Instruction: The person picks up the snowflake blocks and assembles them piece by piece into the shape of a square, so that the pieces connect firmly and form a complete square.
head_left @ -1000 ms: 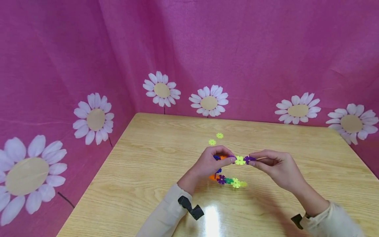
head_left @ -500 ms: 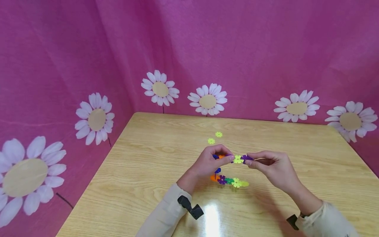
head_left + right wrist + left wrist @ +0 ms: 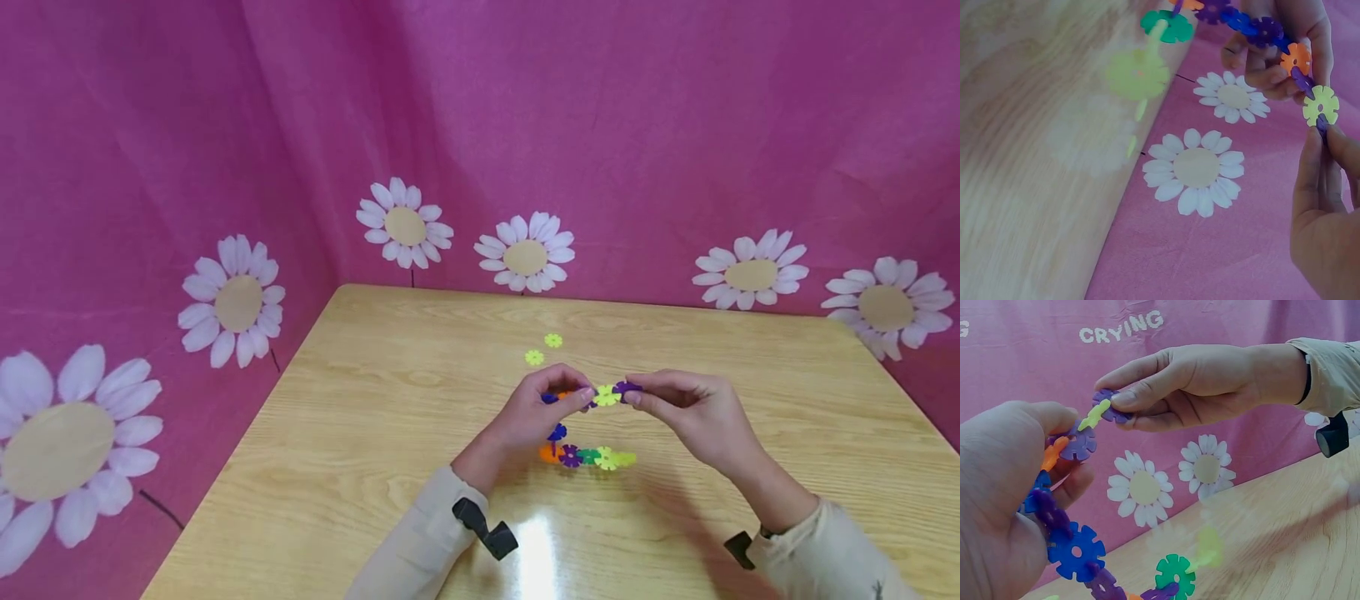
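A chain of notched plastic flower discs (image 3: 1077,551) in purple, blue, orange, green and yellow hangs above the table in a curve. My left hand (image 3: 534,410) pinches a purple disc (image 3: 1079,445) near the chain's upper end, between thumb and fingers. Slotted to that one is a yellow disc (image 3: 1320,106), bridging the gap between my hands. Thumb and fingertips of my right hand (image 3: 701,417) pinch the purple end disc (image 3: 624,390), which meets the yellow one's edge. The chain's other end, with a green disc (image 3: 1175,576) and yellow ones, dangles below my left hand.
Two loose yellow discs, a nearer one (image 3: 534,357) and a farther one (image 3: 553,341), lie on the wooden table (image 3: 420,358) beyond my hands. A pink curtain (image 3: 637,150) with white daisies closes off the back and left side.
My right hand has shifted slightly left and up with the purple end disc. The lower end of the chain has swung a little to the right. Both hands keep their pinch.
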{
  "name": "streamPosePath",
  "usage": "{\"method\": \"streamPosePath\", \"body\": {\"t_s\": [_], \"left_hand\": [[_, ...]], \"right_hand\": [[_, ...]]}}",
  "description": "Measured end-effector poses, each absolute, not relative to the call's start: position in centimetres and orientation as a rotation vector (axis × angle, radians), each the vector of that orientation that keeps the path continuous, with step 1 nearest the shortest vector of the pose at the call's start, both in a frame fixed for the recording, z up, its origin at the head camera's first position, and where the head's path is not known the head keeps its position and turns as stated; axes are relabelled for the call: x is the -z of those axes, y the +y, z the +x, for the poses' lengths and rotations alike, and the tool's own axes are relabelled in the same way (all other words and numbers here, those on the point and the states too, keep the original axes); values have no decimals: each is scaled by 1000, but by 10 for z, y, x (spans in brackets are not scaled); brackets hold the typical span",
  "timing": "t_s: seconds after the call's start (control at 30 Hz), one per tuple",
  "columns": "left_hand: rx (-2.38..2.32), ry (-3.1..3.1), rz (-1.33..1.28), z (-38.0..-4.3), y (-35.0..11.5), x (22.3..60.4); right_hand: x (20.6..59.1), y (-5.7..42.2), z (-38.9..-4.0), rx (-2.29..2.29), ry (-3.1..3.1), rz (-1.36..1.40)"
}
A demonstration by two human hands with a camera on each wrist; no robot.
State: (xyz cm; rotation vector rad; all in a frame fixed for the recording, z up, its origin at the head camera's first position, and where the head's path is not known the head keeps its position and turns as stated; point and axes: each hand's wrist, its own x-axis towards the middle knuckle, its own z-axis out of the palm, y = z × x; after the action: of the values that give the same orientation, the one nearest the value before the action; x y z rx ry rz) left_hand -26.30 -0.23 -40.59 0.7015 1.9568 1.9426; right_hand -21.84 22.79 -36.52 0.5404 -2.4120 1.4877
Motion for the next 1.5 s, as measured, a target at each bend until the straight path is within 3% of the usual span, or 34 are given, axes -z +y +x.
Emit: {"method": "streamPosePath", "body": {"t_s": [0.23,0.5,1.03,1.27,1.5], "left_hand": [[-1911,1869,813,-263,-1,404],[-1900,1838,771,-262,-2,399],[-2053,1964,979,-259,-2,399],[-2122,1973,954,-261,-8,399],[-2157,1932,1021,-265,-10,401]], "right_hand": [[362,228,-226,-1513,-2469,544],[347,214,-231,-1510,-2593,634],[321,185,-238,-1170,-2605,711],[326,209,-253,-1184,-2599,617],[365,250,-278,-1188,-2677,472]]}}
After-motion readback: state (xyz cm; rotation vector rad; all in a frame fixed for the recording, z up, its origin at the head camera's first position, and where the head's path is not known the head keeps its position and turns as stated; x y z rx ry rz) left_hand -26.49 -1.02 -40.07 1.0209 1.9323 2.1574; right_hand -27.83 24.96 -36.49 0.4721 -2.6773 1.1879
